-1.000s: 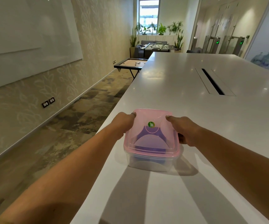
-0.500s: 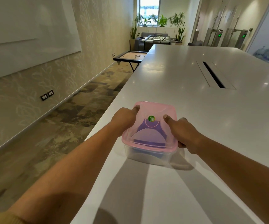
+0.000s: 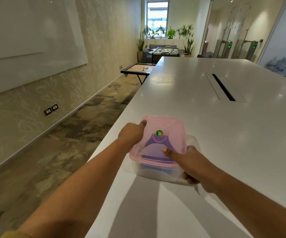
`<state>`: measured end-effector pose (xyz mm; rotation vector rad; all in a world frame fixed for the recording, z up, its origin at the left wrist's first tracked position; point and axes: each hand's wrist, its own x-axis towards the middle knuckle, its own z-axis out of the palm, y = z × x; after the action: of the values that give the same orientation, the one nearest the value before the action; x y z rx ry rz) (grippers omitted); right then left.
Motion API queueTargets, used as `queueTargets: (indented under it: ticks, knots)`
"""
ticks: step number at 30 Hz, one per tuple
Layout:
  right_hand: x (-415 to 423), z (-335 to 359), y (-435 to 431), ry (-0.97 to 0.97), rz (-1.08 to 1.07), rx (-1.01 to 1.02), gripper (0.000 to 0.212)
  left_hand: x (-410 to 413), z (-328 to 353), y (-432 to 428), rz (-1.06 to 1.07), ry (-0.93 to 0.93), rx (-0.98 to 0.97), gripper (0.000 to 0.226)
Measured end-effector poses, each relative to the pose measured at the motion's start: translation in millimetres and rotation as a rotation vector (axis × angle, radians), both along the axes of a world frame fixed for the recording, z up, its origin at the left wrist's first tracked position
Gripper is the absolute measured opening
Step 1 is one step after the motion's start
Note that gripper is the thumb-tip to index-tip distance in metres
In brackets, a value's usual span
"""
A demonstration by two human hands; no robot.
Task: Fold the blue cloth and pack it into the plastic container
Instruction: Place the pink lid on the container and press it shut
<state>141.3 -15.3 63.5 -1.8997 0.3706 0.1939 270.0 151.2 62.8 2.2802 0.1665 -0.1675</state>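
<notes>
Inside, blue cloth (image 3: 157,148) shows folded beneath pink lid (image 3: 171,127).

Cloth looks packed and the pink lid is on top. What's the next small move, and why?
Probably press the near right corner down to seat the pink lid. The blue cloth already lies inside the clear plastic container, the left hand pins the lid's far left edge, and the right hand has its thumb on the lid at that corner. Whether it has snapped shut cannot be told.

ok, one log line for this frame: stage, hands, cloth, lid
stage: closing lid | left hand: on pink lid left edge | right hand: gripping near-right corner of container | blue cloth: inside | on white table
</notes>
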Motion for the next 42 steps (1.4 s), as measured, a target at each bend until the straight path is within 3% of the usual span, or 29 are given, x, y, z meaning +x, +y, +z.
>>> queueTargets:
  ticks: [5, 11, 15, 17, 19, 21, 25, 29, 34, 42]
  knots:
    - [-9.1, -10.7, 5.2, -0.134, -0.102, 0.050, 0.053, 0.9, -0.5, -0.7, -0.003, 0.006, 0.008, 0.050]
    - [-9.1, -18.1, 5.6, -0.221, -0.100, -0.005, 0.049, -2.6, 1.2, -1.6, 0.013, -0.022, 0.040, 0.051]
    - [-8.9, -8.6, 3.3, -0.165, -0.043, -0.053, 0.053, -4.3, 3.2, -1.7, 0.026, -0.036, 0.071, 0.048]
    - [-3.6, -0.5, -3.0, -0.137, 0.003, -0.168, 0.057, -4.6, 5.0, -0.3, 0.024, -0.130, 0.210, 0.046]
    - [9.0, 3.3, -10.0, -0.144, -0.001, -0.358, 0.075, -5.7, 8.0, 1.7, 0.035, -0.256, 0.348, 0.050]
    - [24.7, 6.3, -12.7, -0.227, -0.038, -0.536, 0.089, -8.0, 11.6, 1.5, 0.027, -0.343, 0.368, 0.052]
    - [52.1, 13.3, -4.7, -0.368, 0.091, -0.683, 0.090, -15.3, 14.0, -8.3, -0.196, -0.290, 0.364, 0.062]
    - [76.1, 11.6, 2.6, -0.335, 0.267, -0.751, 0.107, -23.0, 14.7, -12.4, -0.309, -0.208, 0.445, 0.062]
    - [79.4, 6.2, 7.5, -0.214, 0.347, -0.903, 0.090, -29.0, 20.9, -11.1, -0.375, -0.235, 0.512, 0.056]
    - [81.5, 8.1, 7.3, -0.160, 0.411, -0.995, 0.092, -16.1, 10.0, -8.8, -0.294, -0.221, 0.451, 0.066]
